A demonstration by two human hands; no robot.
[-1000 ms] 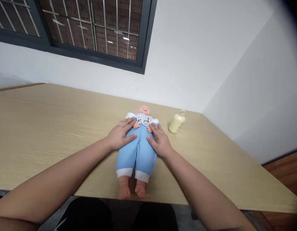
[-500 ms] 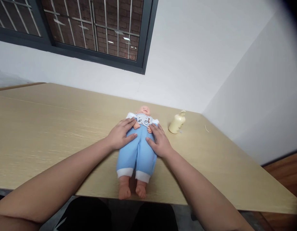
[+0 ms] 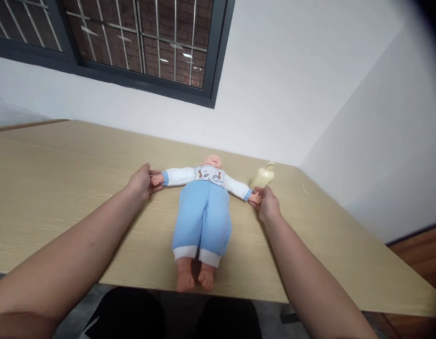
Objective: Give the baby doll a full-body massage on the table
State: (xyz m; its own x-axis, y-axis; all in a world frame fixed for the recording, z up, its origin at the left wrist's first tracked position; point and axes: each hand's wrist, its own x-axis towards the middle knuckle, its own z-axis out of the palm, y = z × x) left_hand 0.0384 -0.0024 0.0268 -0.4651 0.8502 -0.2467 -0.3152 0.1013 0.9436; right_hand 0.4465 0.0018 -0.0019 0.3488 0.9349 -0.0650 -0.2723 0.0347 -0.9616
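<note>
A baby doll (image 3: pixel 203 212) in blue trousers and a white top with a printed animal face lies on its back, its feet toward me at the table's near edge. Both its arms are stretched out sideways. My left hand (image 3: pixel 143 182) is closed around the doll's hand (image 3: pixel 157 180) on the left side. On the other side, my right hand (image 3: pixel 267 202) grips the doll's other hand (image 3: pixel 255 197) between thumb and fingers. Just behind my right hand stands a pale yellow bottle (image 3: pixel 263 175), its lower part partly hidden.
The light wooden table (image 3: pixel 79 188) reaches back to the white wall (image 3: pixel 292 84). A barred window (image 3: pixel 143 47) is at the upper left. A thin pale strip (image 3: pixel 305 189) lies right of the bottle. My dark-clothed legs (image 3: pixel 129 313) are below the near edge.
My hands have moved apart from the doll's sides, left and right. The doll's arms, bent in over its body before, are now spread outward with its hands in mine.
</note>
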